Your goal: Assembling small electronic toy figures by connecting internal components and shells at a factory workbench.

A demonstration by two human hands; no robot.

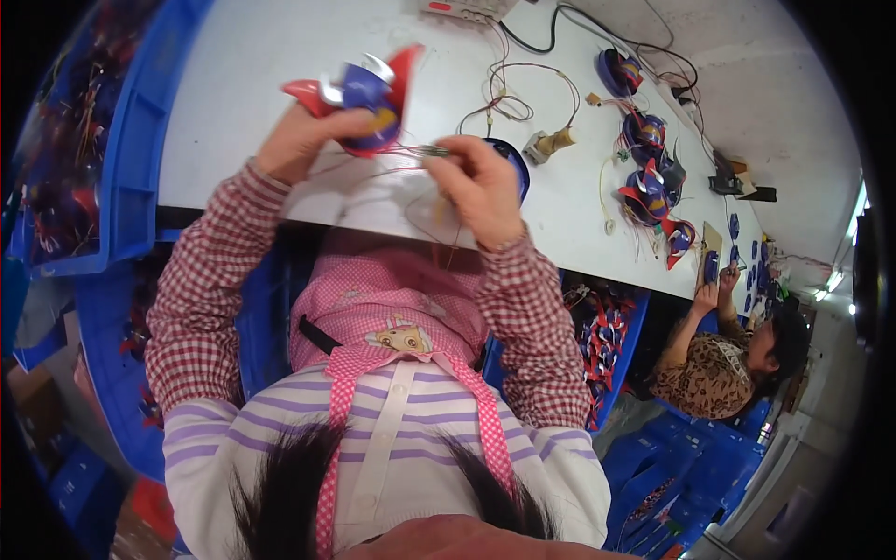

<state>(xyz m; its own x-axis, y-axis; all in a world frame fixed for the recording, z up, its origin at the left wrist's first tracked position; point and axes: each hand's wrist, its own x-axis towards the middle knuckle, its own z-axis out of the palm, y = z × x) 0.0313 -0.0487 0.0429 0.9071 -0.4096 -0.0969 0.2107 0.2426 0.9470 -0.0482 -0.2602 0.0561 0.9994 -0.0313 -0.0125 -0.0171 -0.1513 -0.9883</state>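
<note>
Head view, looking down at my two hands raised over a white counter [233, 112]. My left hand [299, 140], upper centre-left of frame, has its grip closed round a blue, red & silver plastic toy shell [369, 93], held up off the counter. My right hand [476, 182], centre, pinches thin wires [411, 149] that run from the shell's lower edge; grip closed on them, fingertips near a dark blue round part [513, 163] on the counter behind, partly hidden. Judging by this, I'm mid-way at the wiring step: feeding or seating wires into the shell. Next move likely needs a steady left hold & a fine, straight pull or tuck w/ the right so the wires don't snag. Upper right of frame: more shells like it [649, 182] w/ loose wires in a row. Blue bins [131, 159] at left edge. Another person [723, 359] sits lower right, hands on a small part
</note>
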